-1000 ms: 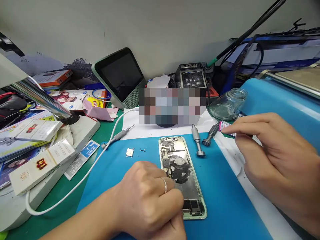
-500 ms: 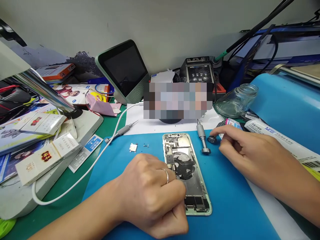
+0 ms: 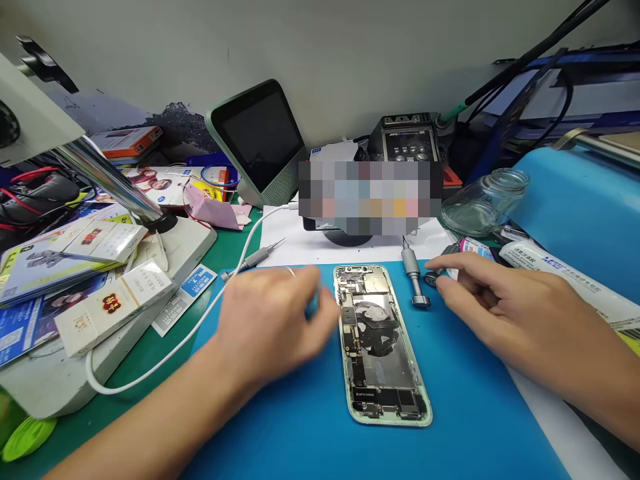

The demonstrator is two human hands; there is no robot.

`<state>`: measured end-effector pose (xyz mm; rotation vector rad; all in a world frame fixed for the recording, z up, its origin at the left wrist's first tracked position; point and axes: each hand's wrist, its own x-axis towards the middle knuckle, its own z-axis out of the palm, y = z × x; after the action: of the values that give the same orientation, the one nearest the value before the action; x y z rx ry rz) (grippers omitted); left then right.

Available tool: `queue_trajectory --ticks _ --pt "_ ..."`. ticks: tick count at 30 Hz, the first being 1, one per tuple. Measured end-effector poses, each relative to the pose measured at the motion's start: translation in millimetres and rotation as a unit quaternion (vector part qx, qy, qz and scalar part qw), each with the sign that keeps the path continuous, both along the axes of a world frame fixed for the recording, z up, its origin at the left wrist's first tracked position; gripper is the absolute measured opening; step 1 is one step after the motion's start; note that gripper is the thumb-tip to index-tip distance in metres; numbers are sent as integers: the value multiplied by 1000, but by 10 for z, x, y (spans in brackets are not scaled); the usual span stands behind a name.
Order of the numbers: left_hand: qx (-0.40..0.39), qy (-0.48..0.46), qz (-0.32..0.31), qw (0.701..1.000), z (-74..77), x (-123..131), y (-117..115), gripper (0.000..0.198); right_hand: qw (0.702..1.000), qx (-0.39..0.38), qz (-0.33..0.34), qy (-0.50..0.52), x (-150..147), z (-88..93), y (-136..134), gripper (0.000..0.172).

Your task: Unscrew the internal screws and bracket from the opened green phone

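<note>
An opened phone (image 3: pixel 385 347) with its inner parts exposed lies on the blue mat (image 3: pixel 470 400). Just left of its upper half is my left hand (image 3: pixel 275 320), smeared by motion, over the mat; whether its fingers hold anything is hidden. My right hand (image 3: pixel 500 300) rests to the right, thumb and index finger apart around the head of a dark screwdriver (image 3: pixel 433 277), which the fingertips touch or nearly touch. A grey screwdriver (image 3: pixel 413 273) stands or lies beside the phone's upper right. Another grey screwdriver (image 3: pixel 255 259) lies behind my left hand.
A white cable (image 3: pixel 175 353) curves across the left side. Cigarette-like boxes (image 3: pixel 115 303) sit on a lamp base (image 3: pixel 195 240). Behind are a tilted smart display (image 3: pixel 260 140), a blurred-out device, a soldering station (image 3: pixel 410 143) and a glass jar (image 3: pixel 487 200). A white tube (image 3: pixel 575 283) lies right.
My left hand has moved off the phone, up and to the left, uncovering the phone's lower left side. My right hand has stayed near the dark screwdriver. The view has shifted slightly.
</note>
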<state>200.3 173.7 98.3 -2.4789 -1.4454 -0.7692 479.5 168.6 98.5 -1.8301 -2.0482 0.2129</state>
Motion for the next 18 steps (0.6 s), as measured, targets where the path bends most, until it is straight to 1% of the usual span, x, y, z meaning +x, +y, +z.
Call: queue_trajectory --ticks 1,3,5,7,9,13,15,18 --pt "-23 40 80 996 41 -56 53 29 1000 -3 14 6 -13 6 -8 41" --pt "-83 101 193 972 129 -163 152 30 999 -9 34 12 -34 19 -25 45" --pt "-134 138 249 949 203 -239 219 34 999 -15 40 11 -47 34 -41 49" --pt "-167 169 270 933 242 -279 247 36 999 -17 42 8 -46 41 -50 49" --pt "-180 194 273 925 241 -298 247 37 998 -3 55 8 -34 35 -49 48" --pt "-172 210 270 924 196 -325 239 37 997 27 73 8 -14 16 -41 47" --pt "-173 211 271 923 185 -328 256 36 997 22 72 11 -23 23 -48 45" --pt "-199 220 271 916 187 -305 301 38 998 14 63 15 -44 43 -66 44"
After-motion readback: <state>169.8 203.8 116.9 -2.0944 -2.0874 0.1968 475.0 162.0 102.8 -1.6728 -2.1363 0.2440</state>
